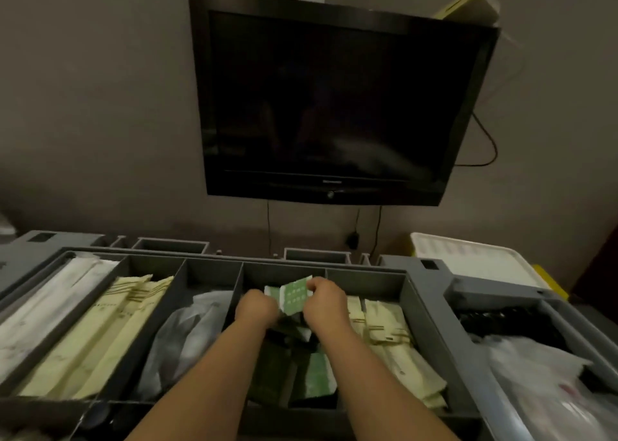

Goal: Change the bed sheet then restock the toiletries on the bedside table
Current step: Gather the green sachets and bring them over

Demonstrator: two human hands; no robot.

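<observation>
On the far left of the grey cart tray (424, 310), 1 compartment holds long white wrapped packets (50, 303), and the next holds pale yellow packets (110, 330). A third compartment carries clear plastic-wrapped items (187, 333). Over the middle compartment the left hand (255, 308) and the right hand (326, 298) are both curled round a small bundle of green-and-white sachets (296, 295), lifted just above more green sachets (317, 370) lying in that compartment. To the right are more pale yellow packets (384, 333), then a side bin with plastic bags (541, 383). A dark wall television (334, 99) hangs above.

Neither the bed nor the bedside table is in view, so whether the sheet is changed cannot be told. Judging from the grip on the sachets, the restocking stage is under way: supplies are being gathered at the cart, and carrying them over and setting them out remains.
</observation>
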